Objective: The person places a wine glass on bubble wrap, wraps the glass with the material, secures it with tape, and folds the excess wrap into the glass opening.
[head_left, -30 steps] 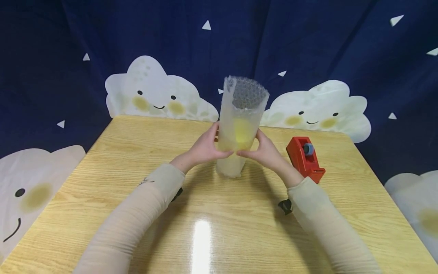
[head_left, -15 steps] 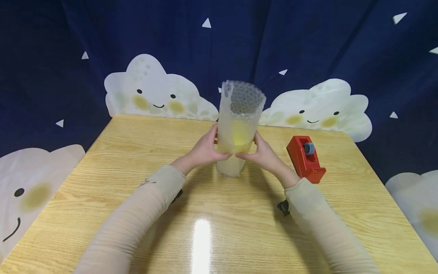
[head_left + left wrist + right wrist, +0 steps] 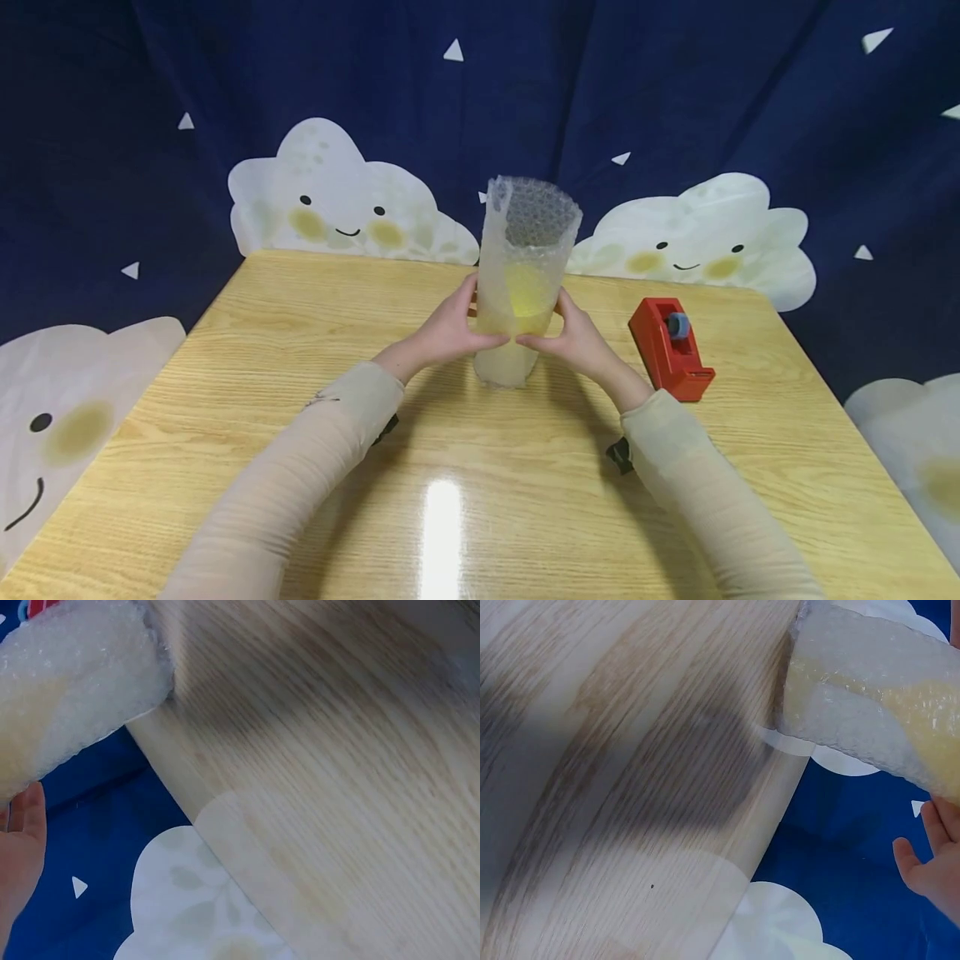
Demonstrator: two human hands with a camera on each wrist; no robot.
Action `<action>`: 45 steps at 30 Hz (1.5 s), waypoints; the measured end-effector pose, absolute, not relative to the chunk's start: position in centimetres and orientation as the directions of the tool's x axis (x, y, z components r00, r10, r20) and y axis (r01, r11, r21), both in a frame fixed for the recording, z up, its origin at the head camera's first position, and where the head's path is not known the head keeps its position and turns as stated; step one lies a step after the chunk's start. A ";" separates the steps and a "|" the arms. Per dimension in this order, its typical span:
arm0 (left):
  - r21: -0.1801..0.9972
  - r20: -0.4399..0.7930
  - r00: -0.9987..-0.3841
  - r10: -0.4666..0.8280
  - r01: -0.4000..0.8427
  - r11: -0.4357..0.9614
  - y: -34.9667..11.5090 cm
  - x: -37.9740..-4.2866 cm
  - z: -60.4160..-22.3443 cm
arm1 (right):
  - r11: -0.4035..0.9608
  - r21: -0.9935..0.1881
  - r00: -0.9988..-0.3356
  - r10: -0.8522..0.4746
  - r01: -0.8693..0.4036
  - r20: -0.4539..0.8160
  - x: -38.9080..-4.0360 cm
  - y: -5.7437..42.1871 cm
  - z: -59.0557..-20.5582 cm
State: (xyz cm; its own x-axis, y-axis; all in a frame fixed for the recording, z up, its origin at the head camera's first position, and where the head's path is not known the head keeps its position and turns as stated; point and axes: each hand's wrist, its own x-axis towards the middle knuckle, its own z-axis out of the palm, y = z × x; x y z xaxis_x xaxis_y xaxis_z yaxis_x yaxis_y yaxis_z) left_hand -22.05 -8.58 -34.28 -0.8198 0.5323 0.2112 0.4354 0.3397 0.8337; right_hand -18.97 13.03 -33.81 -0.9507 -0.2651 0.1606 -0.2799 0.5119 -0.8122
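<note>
A tube of bubble wrap [image 3: 495, 283] stands near-upright towards the back of the table, its open top showing bubbled inner wall. Something yellow [image 3: 528, 287] shows through it; its kind is hidden by the wrap. My left hand [image 3: 452, 323] grips the tube's left side and my right hand [image 3: 577, 335] its right side, thumbs in front and nearly meeting. The other fingers go behind, mostly out of sight. In the left wrist view the bubble wrap [image 3: 97, 690] fills the upper left corner; in the right wrist view my right hand [image 3: 939, 862] is at its edge.
A red tape dispenser [image 3: 671, 350] with a small blue roll [image 3: 677, 325] stands on the wooden table [image 3: 360, 308], right of my right hand. A dark blue curtain [image 3: 360, 75] with white clouds hangs behind the table's back edge. Black wrist straps [image 3: 621, 455] show below my sleeves.
Over the second, both hands and the bubble wrap tube have shifted slightly down and left in the head view. The grip looks the same, and the last half second shows almost no movement.
</note>
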 end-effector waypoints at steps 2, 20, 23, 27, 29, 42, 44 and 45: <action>0.843 0.218 -0.804 0.554 0.441 0.309 -8.7 -22.0 -34.1 | 0.516 -0.812 -0.953 -0.261 -0.274 0.156 -19.0 13.1 -33.9; 0.965 0.066 -0.906 0.419 0.164 0.203 -8.4 -22.7 -32.1 | 0.527 -0.801 -0.952 -0.251 -0.284 0.172 -19.0 13.2 -34.0; 0.970 0.053 -0.912 0.408 0.145 0.197 -8.3 -22.7 -31.9 | 0.524 -0.807 -0.955 -0.248 -0.274 0.163 -19.1 13.1 -33.9; 0.971 0.024 -0.922 0.385 0.113 0.210 -8.1 -22.7 -31.6 | 0.528 -0.810 -0.958 -0.250 -0.256 0.140 -19.2 13.1 -33.8; 0.969 0.011 -0.930 0.369 0.102 0.226 -8.0 -22.7 -31.4 | 0.531 -0.810 -0.960 -0.248 -0.248 0.132 -19.3 13.0 -33.7; 0.908 0.031 -0.952 0.304 0.154 0.391 -7.1 -22.4 -30.9 | 0.407 -0.884 -0.922 -0.382 -0.230 0.064 -19.5 13.8 -33.0; 0.897 0.040 -0.955 0.295 0.164 0.411 -7.0 -22.3 -30.9 | 0.320 -0.932 -0.910 -0.414 -0.173 0.027 -19.6 14.0 -32.7; 0.894 0.041 -0.956 0.291 0.166 0.417 -7.0 -22.3 -30.8 | 0.280 -0.950 -0.909 -0.417 -0.138 0.009 -19.7 14.0 -32.5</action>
State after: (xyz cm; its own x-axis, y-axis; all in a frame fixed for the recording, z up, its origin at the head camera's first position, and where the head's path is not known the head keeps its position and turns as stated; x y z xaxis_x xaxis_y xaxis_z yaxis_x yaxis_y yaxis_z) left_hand -22.31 -6.97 -30.82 -0.9558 0.2912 0.0413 0.1656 0.4167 0.8938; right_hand -19.68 14.00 -32.47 -0.9087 -0.4174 0.0088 -0.1378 0.2800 -0.9500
